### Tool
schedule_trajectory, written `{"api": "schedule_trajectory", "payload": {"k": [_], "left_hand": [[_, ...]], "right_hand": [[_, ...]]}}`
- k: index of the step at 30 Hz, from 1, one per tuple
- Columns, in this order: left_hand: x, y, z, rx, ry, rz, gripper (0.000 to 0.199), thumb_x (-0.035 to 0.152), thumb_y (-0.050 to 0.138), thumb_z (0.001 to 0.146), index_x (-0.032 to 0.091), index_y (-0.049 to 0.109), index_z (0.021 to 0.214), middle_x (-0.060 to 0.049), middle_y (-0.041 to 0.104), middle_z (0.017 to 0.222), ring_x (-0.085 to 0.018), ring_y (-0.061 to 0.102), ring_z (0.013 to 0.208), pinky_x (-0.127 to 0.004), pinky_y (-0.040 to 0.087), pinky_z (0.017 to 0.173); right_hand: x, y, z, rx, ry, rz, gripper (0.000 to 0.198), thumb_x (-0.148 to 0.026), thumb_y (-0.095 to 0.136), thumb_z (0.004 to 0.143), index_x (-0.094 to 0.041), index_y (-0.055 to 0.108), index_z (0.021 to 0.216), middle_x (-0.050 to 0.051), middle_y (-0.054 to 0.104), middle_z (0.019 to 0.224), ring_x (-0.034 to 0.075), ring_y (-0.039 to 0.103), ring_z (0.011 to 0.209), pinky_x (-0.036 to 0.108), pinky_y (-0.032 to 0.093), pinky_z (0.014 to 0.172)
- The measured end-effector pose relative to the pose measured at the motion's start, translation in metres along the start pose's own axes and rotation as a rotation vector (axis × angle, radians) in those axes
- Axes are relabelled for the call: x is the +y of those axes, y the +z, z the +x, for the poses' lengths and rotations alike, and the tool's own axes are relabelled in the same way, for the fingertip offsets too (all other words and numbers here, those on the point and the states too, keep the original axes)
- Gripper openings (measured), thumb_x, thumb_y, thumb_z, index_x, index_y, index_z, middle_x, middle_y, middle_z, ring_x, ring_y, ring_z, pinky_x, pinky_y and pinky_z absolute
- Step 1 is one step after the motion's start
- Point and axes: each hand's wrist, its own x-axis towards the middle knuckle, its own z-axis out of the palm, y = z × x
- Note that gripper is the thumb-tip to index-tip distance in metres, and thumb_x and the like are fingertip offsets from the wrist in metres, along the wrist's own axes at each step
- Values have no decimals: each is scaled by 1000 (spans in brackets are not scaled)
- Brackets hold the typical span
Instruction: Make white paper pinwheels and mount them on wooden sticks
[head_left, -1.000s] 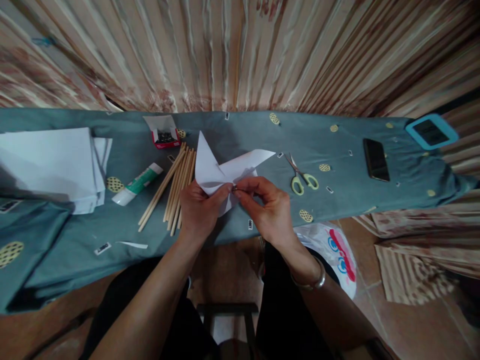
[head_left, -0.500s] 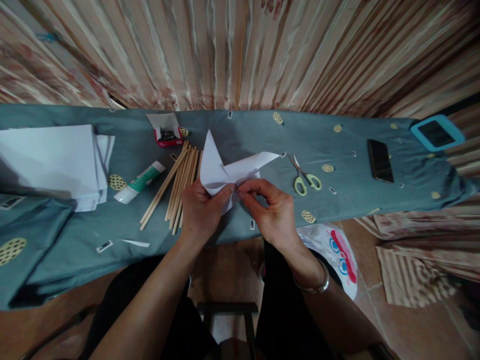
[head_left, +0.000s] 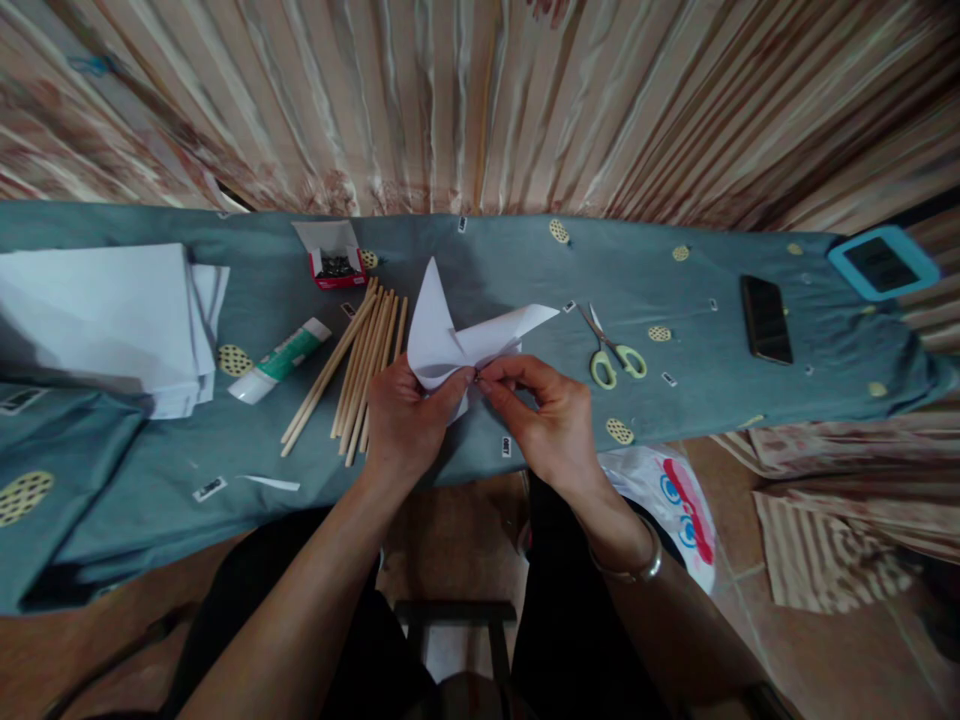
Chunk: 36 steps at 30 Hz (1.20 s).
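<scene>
Between sticks (head_left: 367, 370) and scissors (head_left: 613, 345) | left hand (head_left: 409, 415) gripping folded paper (head_left: 441, 355), right hand (head_left: 553, 415) pinching tiny piece (head_left: 478, 377) | tube (head_left: 281, 360) leftward

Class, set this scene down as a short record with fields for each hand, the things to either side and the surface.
Left hand: grips the folded white paper
Right hand: pinches a tiny thing at the paper, too small to identify
To the left: white sheets, green-and-white tube, wooden sticks, open red box of small dark pieces
To the right: scissors, phone, blue-framed device
Surface: grey-green patterned cloth
</scene>
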Motion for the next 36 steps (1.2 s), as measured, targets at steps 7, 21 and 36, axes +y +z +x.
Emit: {"api": "schedule_trajectory", "payload": {"k": [7, 21, 36], "left_hand": [[-2, 0, 0, -22, 39, -19, 13, 19, 71, 69, 16, 76, 81, -3, 77, 78, -20, 72, 71, -27, 57, 64], [-5, -1, 0, -59, 27, -7, 16, 21, 71, 70, 15, 75, 84, -2, 77, 77, -19, 71, 71, -27, 55, 64], [-2, -2, 1, -103, 10, -5, 17, 21, 70, 70, 13, 76, 84, -4, 78, 79, -20, 72, 71, -27, 56, 64]], "right_hand": [[1, 1, 1, 7, 20, 30, 6, -19, 65, 82, -21, 71, 84, -2, 71, 78, 12, 61, 73, 27, 49, 73], [6, 0, 3, -21, 104, 169, 3, -21, 69, 78, -21, 71, 81, -3, 70, 75, 12, 61, 68, 28, 49, 68], [6, -5, 3, 41, 98, -18, 13, -27, 75, 75, -24, 69, 85, -2, 70, 83, 14, 57, 74, 31, 46, 73]]}}
